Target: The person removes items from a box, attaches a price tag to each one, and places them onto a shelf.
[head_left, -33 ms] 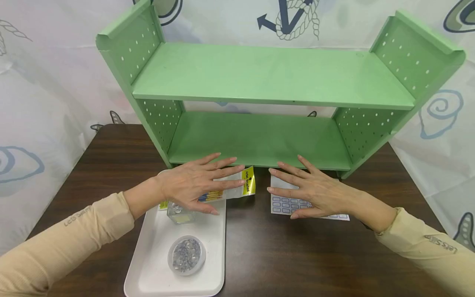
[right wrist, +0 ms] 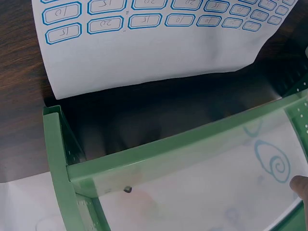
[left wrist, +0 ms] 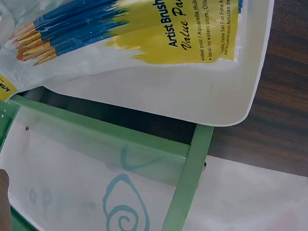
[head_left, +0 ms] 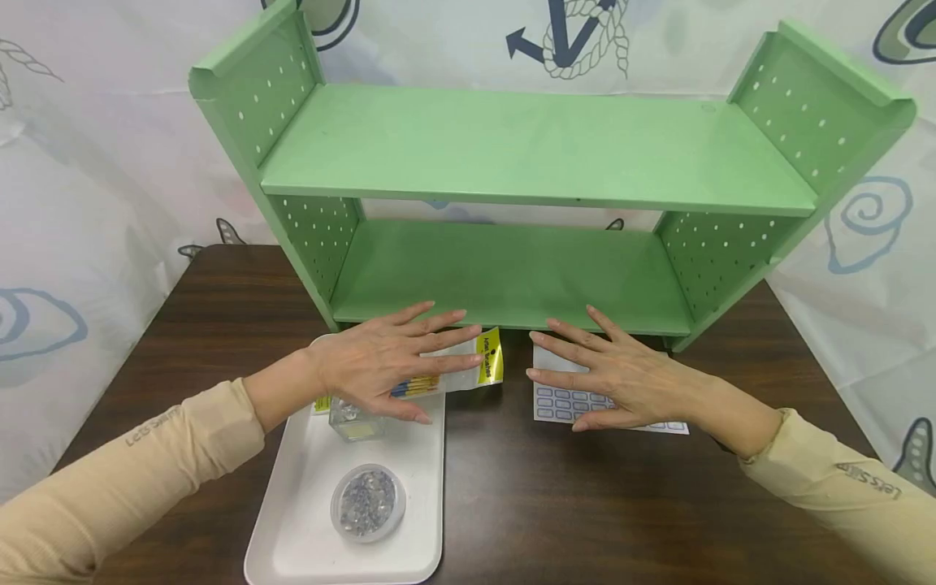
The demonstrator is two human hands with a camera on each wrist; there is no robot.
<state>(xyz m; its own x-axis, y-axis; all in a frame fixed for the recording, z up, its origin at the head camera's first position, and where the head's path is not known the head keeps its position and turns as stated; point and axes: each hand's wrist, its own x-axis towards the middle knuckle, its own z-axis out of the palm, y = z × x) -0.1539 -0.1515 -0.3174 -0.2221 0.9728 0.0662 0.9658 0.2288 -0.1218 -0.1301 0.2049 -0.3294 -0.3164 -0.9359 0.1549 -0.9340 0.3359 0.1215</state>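
With its fingers spread and straight, my left hand [head_left: 395, 357] hovers over the far end of a white tray [head_left: 292, 520]. Below it lies a clear pack of artist brushes [head_left: 491, 357] with a yellow label, partly hidden by the hand. The left wrist view shows the blue handles and tan tips of the brushes [left wrist: 82, 24]. A small clear box [head_left: 356, 426] and a round tub of bluish-grey pieces [head_left: 368, 504] sit in the tray. My right hand [head_left: 621, 374], also spread, is above a white sheet of blue-framed price labels [head_left: 556, 404]. Neither hand holds anything.
A green two-tier metal shelf [head_left: 541, 146] with perforated sides stands at the back of the dark wooden table [head_left: 585, 504]. Its lower board [head_left: 512, 268] is just beyond my fingertips. A patterned white curtain [head_left: 95, 162] hangs behind.
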